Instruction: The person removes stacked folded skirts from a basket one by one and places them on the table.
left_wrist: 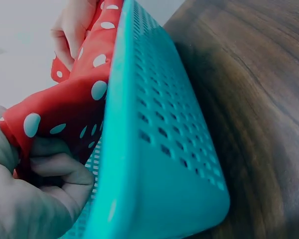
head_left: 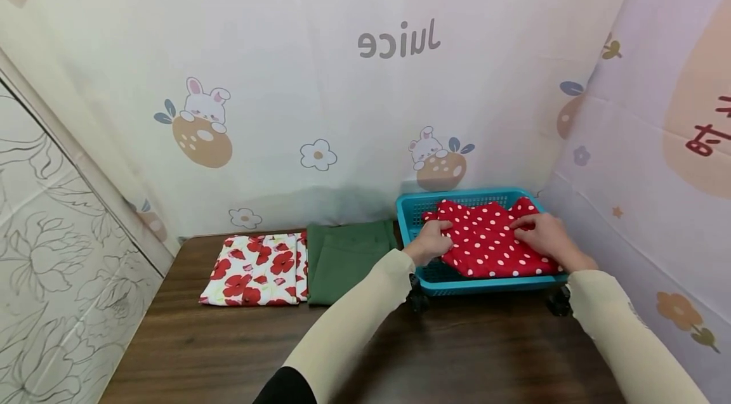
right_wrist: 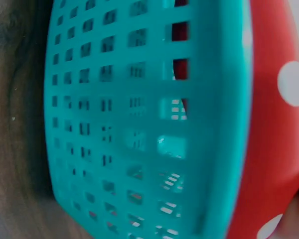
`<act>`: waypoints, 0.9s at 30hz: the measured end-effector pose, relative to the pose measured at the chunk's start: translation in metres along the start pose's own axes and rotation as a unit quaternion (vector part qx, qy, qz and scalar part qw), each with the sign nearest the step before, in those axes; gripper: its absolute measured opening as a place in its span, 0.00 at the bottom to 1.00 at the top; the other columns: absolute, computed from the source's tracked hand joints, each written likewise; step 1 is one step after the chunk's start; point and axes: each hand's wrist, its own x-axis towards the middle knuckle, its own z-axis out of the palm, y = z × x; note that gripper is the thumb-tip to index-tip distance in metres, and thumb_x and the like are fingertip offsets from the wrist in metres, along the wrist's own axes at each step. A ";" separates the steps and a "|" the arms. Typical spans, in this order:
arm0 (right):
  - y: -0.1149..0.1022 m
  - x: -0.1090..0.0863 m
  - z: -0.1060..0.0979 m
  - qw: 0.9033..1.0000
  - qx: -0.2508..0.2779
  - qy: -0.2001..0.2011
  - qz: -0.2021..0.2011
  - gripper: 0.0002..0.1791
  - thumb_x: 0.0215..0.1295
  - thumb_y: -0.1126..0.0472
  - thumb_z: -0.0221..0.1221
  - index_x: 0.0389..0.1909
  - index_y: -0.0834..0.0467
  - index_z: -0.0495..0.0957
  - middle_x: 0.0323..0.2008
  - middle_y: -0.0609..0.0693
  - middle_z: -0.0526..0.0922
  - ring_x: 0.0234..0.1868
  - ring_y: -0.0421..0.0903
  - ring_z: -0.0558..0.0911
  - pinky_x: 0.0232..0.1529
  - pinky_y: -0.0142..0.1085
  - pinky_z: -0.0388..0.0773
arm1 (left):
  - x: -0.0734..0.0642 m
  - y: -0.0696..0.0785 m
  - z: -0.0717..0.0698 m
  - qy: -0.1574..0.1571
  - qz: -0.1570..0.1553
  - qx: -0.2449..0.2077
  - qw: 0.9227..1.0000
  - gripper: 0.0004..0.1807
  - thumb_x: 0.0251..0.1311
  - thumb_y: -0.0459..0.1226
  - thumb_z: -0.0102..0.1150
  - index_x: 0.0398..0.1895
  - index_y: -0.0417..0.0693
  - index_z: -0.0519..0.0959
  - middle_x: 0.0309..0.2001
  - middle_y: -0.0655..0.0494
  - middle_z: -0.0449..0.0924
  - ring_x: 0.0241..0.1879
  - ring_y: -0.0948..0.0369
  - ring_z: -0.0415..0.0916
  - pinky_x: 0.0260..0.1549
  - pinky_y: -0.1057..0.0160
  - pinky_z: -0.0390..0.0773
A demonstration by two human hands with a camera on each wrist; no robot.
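A red cloth with white polka dots [head_left: 485, 239] lies loosely bunched in a turquoise plastic basket [head_left: 480, 286], part of it above the rim. At the cloth's left side, my left hand [head_left: 429, 243] grips its edge; the curled fingers [left_wrist: 65, 169] show inside the basket wall in the left wrist view. My right hand [head_left: 547, 240] pinches the cloth on the right side, thumb and fingers on the fabric. Only a sliver of that hand [right_wrist: 294, 219] shows in the right wrist view, beside the red cloth and behind the perforated basket wall.
Left of the basket, a folded green cloth [head_left: 348, 261] lies beside a folded white cloth with red flowers [head_left: 257, 271]. All rest on a dark wooden table [head_left: 240, 347]. A printed curtain [head_left: 342, 87] hangs right behind, and another sheet [head_left: 639, 214] hangs along the right side.
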 end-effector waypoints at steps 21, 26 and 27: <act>-0.051 -0.038 -0.006 0.993 0.050 0.102 -0.006 0.30 0.62 0.55 0.71 0.63 0.64 0.78 0.55 0.72 0.77 0.52 0.69 0.74 0.35 0.50 0.87 | -0.033 -0.010 -0.053 -0.010 0.127 0.110 0.986 0.43 0.62 0.40 0.71 0.78 0.73 0.64 0.70 0.57 0.70 0.66 0.59 0.68 0.43 0.62 0.87; -0.073 -0.050 0.002 0.981 0.080 0.176 -0.029 0.30 0.62 0.55 0.71 0.64 0.62 0.78 0.53 0.68 0.82 0.51 0.67 0.78 0.39 0.55 0.87 | -0.045 -0.015 -0.068 0.007 0.165 0.089 0.982 0.45 0.59 0.38 0.73 0.77 0.76 0.65 0.69 0.56 0.70 0.66 0.58 0.69 0.45 0.60 0.87; -0.076 -0.053 0.004 0.978 0.086 0.186 -0.034 0.31 0.62 0.55 0.72 0.64 0.61 0.78 0.53 0.67 0.83 0.51 0.66 0.79 0.40 0.54 0.87 | -0.047 -0.015 -0.071 0.008 0.177 0.083 0.981 0.45 0.58 0.37 0.74 0.77 0.76 0.65 0.69 0.56 0.70 0.66 0.57 0.69 0.45 0.59 0.87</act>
